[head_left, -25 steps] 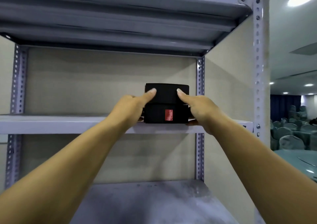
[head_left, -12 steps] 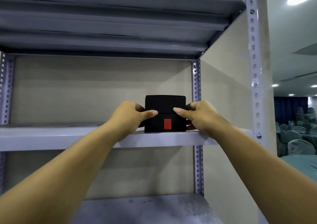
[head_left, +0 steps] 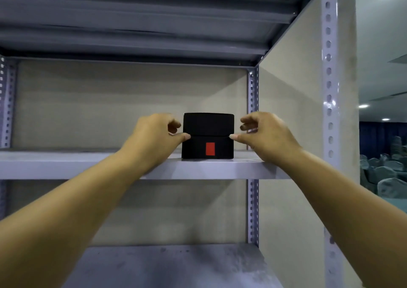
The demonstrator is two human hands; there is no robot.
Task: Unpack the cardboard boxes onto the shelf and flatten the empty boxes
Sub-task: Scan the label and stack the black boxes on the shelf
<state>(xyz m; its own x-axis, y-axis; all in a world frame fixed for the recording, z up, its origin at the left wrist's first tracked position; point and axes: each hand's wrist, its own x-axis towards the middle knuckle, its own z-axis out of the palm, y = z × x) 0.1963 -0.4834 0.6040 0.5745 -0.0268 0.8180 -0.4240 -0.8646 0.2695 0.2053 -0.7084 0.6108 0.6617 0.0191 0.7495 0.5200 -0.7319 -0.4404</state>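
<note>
A black box (head_left: 208,125) with a red rectangle on its front stands on the grey metal shelf (head_left: 66,165), near the right rear post. A horizontal seam splits its front into an upper and a lower half. My left hand (head_left: 154,138) is at its left side, the thumb tip touching the front left edge at the seam, the fingers loosely curled and off the box. My right hand (head_left: 266,135) mirrors it on the right, with its thumb tip at the front right edge and its fingers curled clear of the box.
Another shelf board (head_left: 154,23) hangs close overhead and a scuffed lower shelf (head_left: 176,265) lies below. The perforated front upright (head_left: 329,89) stands at the right. Covered chairs (head_left: 383,177) fill the room beyond it. A beige wall backs the rack.
The box was set down on the shelf. Both hands have since let go of its sides and drawn outward, so that only the thumb tips still touch it.
</note>
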